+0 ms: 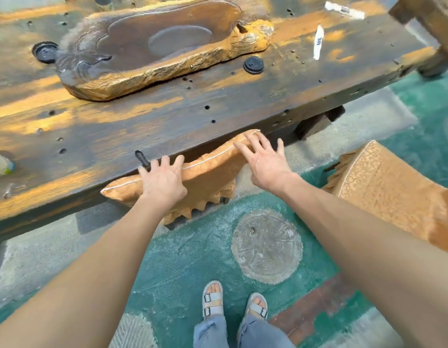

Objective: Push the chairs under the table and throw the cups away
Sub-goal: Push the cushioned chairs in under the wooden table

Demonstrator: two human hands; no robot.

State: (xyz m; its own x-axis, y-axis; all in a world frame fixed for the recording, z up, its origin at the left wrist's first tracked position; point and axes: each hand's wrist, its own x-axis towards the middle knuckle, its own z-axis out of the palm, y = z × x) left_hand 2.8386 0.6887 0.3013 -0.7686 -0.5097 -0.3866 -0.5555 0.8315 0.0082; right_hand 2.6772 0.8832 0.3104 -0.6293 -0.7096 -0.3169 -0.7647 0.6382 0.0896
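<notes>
Two arms outstretched | left hand (162,180) spread on chair (210,172) | right hand (264,163) spread over its end

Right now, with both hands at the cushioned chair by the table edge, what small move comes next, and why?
Probably push the chair a bit further under the table: its cushion edge and fringe stick out past the tabletop, and the left hand and right hand are at it with fingers spread. The second chair on the right can wait.
</notes>
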